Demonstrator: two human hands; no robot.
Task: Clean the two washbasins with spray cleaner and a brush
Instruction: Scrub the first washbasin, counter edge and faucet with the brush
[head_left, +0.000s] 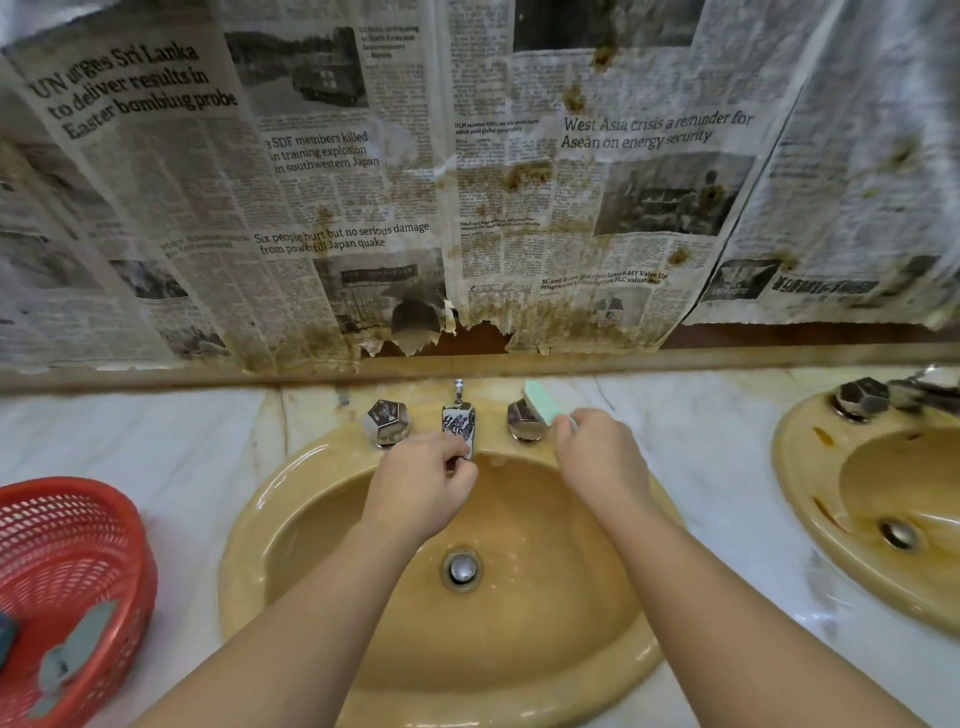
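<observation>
Single head-worn camera, wide-angle, looking forward and down from close above the near washbasin, which sits centred. Both forearms enter from the bottom edge. The newspaper-covered wall fills the upper half. A second washbasin is cut off at right; edges appear bent, probably lens distortion.

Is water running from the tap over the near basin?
Apparently off: no stream shows between the spout and the drain, though the left hand covers the spout's tip.
</observation>
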